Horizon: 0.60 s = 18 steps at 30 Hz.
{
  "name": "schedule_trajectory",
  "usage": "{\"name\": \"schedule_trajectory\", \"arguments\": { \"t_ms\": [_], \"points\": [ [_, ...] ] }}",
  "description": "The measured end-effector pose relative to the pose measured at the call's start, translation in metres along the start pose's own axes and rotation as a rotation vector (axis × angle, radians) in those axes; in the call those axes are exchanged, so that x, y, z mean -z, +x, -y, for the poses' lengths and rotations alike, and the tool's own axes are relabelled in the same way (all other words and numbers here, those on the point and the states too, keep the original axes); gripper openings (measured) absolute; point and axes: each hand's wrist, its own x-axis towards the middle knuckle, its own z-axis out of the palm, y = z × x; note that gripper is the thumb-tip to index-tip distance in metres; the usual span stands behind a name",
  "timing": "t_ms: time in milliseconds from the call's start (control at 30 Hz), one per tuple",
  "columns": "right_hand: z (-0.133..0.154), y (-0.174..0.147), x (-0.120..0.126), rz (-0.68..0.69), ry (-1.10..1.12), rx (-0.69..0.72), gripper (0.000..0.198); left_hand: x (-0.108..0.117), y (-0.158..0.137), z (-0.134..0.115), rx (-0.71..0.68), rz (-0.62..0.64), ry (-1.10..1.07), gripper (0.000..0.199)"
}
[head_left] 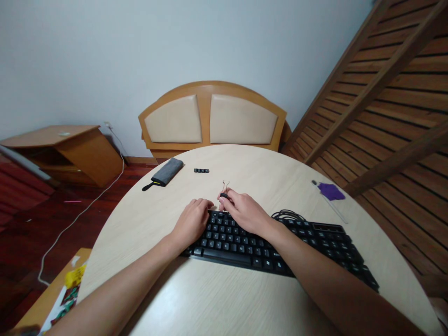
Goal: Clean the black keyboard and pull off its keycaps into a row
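A black keyboard [227, 258] lies at a slant on the round table, several of its keys hidden under my hands and right forearm. My left hand [192, 219] is closed over its upper left corner, the fingers bent round the back edge. Just above the top row of keys, my right hand [241, 209] pinches the dark grip of a wire keycap puller [224, 195]. Two thin wire prongs stick up from that grip, and more wire runs down towards the keys. Beyond the hands, several black keycaps [201, 171] stand in a short row.
A grey pouch [168, 171] with a black loop lies at the table's left. On the right are a purple cloth [331, 191] and a thin white-handled brush [332, 205]. The keyboard's coiled cable [289, 214] sits behind it. A headboard [206, 114] stands past the table [147, 270].
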Motion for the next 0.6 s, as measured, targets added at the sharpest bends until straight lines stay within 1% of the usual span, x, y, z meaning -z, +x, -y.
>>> {"name": "schedule_trajectory", "arguments": {
  "t_ms": [100, 200, 400, 600],
  "points": [
    [-0.01, 0.0, -0.009, -0.033, 0.12, -0.022, 0.021, 0.002, -0.002, -0.003, -0.056, 0.009, -0.038, 0.028],
    [-0.017, 0.001, -0.013, -0.042, 0.206, -0.037, 0.023, 0.005, -0.003, -0.006, -0.082, 0.033, -0.058, 0.028],
    [-0.019, 0.0, -0.014, -0.083, 0.158, -0.037, 0.026, 0.007, -0.003, -0.009, -0.094, 0.045, -0.077, 0.023],
    [-0.018, 0.0, -0.013, -0.085, 0.152, -0.059, 0.026, 0.006, -0.002, -0.009, -0.075, 0.057, -0.081, 0.018]
  ]
}}
